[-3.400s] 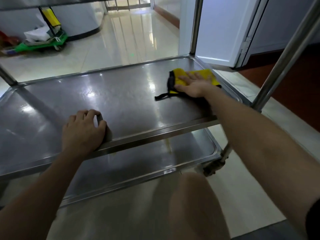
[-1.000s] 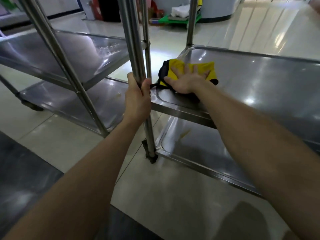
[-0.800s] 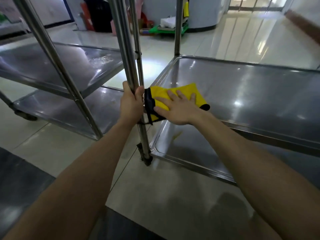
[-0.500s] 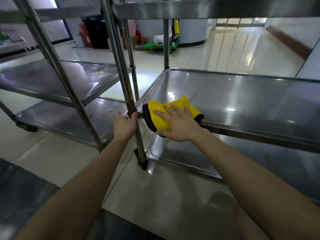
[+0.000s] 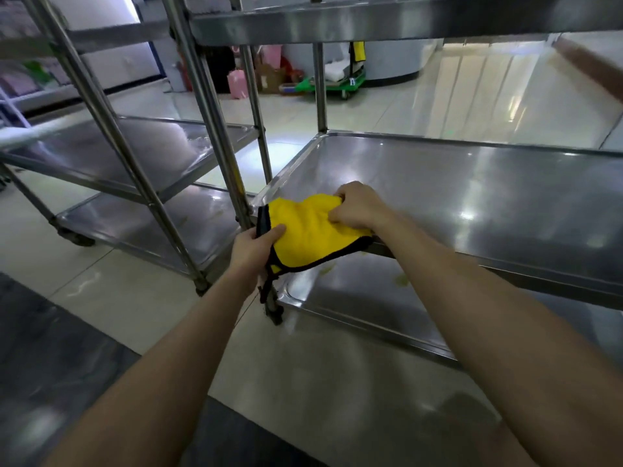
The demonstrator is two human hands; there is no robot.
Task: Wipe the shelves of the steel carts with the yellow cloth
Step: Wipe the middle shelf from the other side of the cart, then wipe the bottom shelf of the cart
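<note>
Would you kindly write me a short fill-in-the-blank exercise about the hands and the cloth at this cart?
1. The cloth has a black edge and is ____ in colour.
2. The left hand and the right hand ____ grip the cloth.
3. Of the three shelves of the cart, the cloth is at the near corner of the ____ one.
4. Yellowish smears lie on the ____ shelf.

Missing words: yellow; both; middle; bottom.

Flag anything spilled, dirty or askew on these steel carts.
The lower steel shelf of the near cart bears yellowish smears below the yellow cloth; whitish residue speckles the left cart's middle shelf. Both look like unwiped dirt.
</note>
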